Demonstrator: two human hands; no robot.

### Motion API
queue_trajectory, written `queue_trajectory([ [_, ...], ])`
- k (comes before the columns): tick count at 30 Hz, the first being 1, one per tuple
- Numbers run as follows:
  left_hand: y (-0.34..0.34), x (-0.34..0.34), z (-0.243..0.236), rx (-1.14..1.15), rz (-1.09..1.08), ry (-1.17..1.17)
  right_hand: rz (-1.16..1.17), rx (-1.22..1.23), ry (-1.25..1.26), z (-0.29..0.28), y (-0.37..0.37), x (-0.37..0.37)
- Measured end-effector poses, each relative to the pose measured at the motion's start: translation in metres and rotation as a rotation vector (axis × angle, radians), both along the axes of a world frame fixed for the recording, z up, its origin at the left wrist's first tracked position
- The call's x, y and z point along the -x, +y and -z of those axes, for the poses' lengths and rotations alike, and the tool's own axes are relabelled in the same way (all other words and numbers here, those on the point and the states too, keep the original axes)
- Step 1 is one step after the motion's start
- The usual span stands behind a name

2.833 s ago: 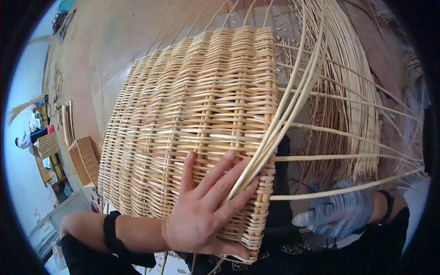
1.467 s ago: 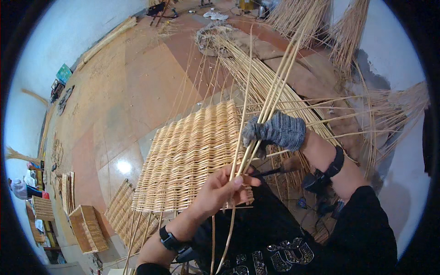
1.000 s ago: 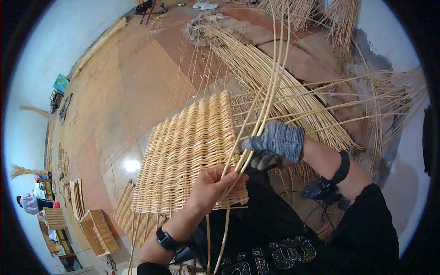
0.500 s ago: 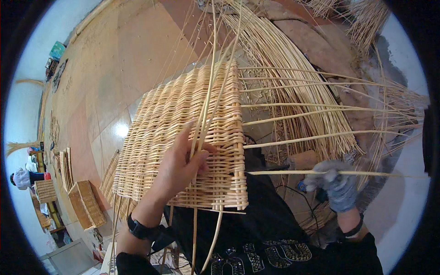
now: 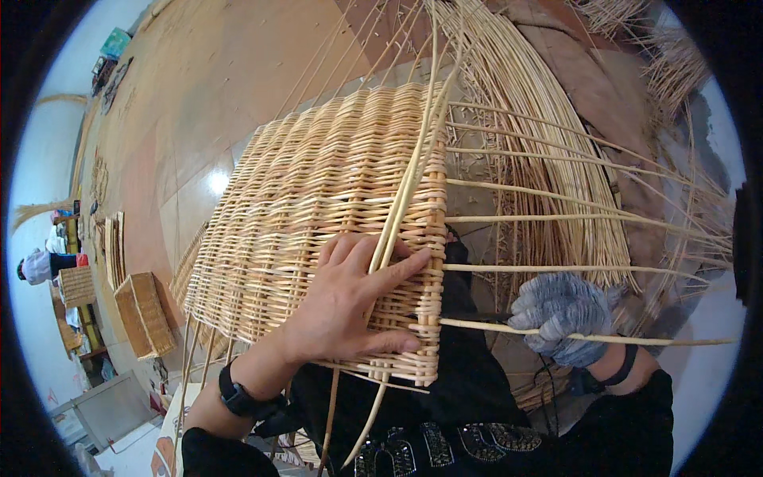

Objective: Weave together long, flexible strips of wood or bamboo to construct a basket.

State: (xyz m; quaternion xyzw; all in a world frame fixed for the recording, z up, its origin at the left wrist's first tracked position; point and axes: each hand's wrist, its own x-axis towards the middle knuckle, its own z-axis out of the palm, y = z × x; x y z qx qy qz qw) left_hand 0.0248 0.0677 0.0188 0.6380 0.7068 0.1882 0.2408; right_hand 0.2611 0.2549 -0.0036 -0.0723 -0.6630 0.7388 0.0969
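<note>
A rectangular woven wicker panel lies in front of me, with long rods sticking out past its edges. My bare left hand presses on its lower right part; the thumb and index finger spread toward the right edge. A few long loose rods cross the panel from the top and run down beside the index finger, their lower ends hidden at the hand. My right hand, in a grey glove, closes around the lowest rod jutting from the right edge.
Behind the panel a big bundle of rods lies on brown cloth. More thin sticks are piled at the upper right. An open wicker basket stands on the floor to the left. Far left, another person is near shelving.
My left hand has let go of the loose rods and spread onto the panel. The rods now lean further right. My right hand has moved slightly down, still on the lowest rod.
</note>
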Motion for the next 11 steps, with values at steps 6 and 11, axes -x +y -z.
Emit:
queue_trajectory([
  [6,0.007,-0.002,0.001,-0.032,-0.008,0.022,0.090,-0.553,0.061,0.019,-0.009,0.004],
  [11,0.001,0.000,-0.005,-0.026,-0.022,-0.008,-0.054,0.126,-0.588,-0.029,0.004,0.009],
])
